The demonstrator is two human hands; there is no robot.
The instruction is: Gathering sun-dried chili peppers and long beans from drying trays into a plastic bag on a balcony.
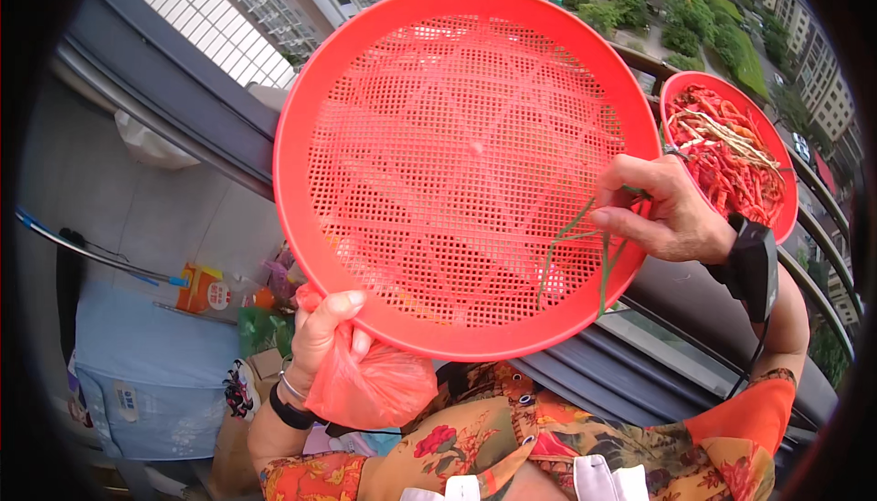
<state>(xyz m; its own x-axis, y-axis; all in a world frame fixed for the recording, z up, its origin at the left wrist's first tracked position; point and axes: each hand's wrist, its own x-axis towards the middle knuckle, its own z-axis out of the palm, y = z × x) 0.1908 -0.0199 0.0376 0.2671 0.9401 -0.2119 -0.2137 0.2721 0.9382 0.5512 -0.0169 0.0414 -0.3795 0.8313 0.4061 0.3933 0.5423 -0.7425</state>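
Note:
A round red plastic mesh sieve (473,151) fills the middle of the view. Its mesh holds no food that I can see. My left hand (325,333) grips the near-left rim with the thumb on top, and a thin red plastic bag (377,381) is bunched in the same hand; what the bag holds is hidden. At the right rim, my right hand (658,210) pinches green cord (575,223) between thumb and fingers. Loose ends of it hang over the mesh and the rim. Whether the cord is tied to the sieve, I cannot tell.
Beyond my right hand, a second red basket (788,179) with red chili peppers (726,179) and pale dried pods (726,132) sits by the curved railing (819,234). Outside lie trees and buildings far below. A blue cloth (154,371) and an orange package (203,288) are at lower left.

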